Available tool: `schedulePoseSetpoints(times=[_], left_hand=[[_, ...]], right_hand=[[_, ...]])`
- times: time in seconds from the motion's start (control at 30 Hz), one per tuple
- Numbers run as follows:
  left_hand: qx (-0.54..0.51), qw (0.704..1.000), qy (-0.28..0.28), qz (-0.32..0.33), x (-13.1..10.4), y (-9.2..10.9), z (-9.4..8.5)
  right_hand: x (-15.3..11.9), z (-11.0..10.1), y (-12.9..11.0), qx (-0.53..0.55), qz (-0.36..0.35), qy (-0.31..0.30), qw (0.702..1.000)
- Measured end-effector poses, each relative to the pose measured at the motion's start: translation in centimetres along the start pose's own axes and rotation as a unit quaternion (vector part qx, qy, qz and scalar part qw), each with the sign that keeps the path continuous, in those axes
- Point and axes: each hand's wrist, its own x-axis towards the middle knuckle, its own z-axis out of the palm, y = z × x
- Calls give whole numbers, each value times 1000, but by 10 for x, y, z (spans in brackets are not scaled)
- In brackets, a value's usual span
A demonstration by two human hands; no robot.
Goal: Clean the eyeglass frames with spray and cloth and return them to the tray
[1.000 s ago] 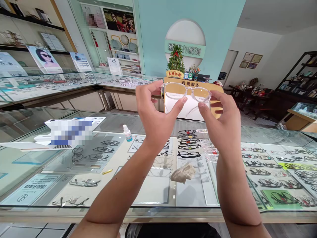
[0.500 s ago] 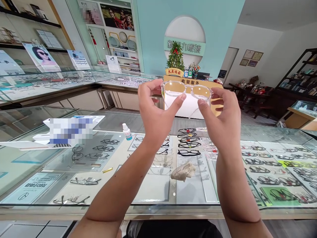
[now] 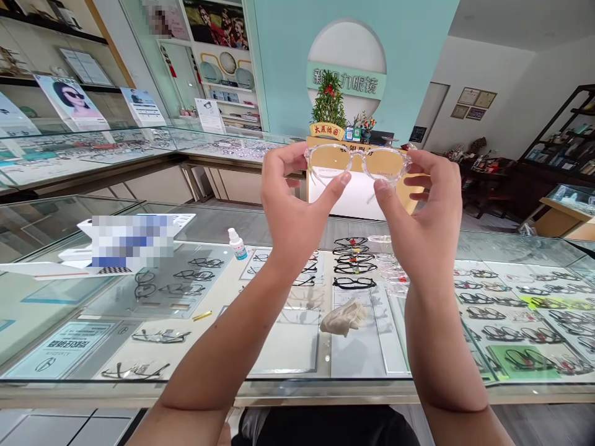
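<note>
A pair of clear-framed glasses (image 3: 357, 157) is raised above the glass counter, lenses facing me. My left hand (image 3: 297, 198) grips its left end, with the thumb below the left lens. At the other end my right hand (image 3: 418, 204) pinches the frame, its thumb under the right lens. Below the hands, a crumpled beige cloth (image 3: 343, 317) lies on the counter. Farther left stand a small white bottle (image 3: 237, 244) with a blue label and a thin yellow item (image 3: 202, 315) lying flat.
Rows of glasses (image 3: 354, 282) show in the glass counter (image 3: 297, 391). An open white box (image 3: 74, 255) sits at the left. Beyond are another display case (image 3: 223, 150), a cashier desk (image 3: 320, 192) and a plant (image 3: 328, 102).
The glasses have turned to sit more level and square to me. My right hand has shifted slightly right and up. The view has tilted down a little.
</note>
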Motion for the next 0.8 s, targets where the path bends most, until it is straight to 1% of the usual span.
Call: schedulePoseSetpoints(times=[0.13, 0.27, 0.37, 0.47, 0.57, 0.7, 0.8], left_hand=[[-16, 998, -47, -39, -2, -4, 1], [-40, 997, -48, -53, -5, -7, 5], [-11, 996, -55, -67, -14, -16, 9], [12, 996, -56, -71, -32, -31, 7], [22, 998, -42, -52, -54, -48, -2], [82, 993, -73, -51, -85, -66, -7], [109, 990, -89, -23, -105, -78, -5]], right_hand=[[-1, -1, -2, -24, -26, 17, 999], [-2, -3, -8, -25, -21, 17, 999], [-1, -1, -3, -8, 1, 18, 1000], [-8, 7, 18, 17, 23, -19, 999], [-32, 19, 47, 58, 49, -59, 995], [-79, 35, 85, 104, 91, -54, 989], [-104, 45, 106, 111, 123, -49, 985]])
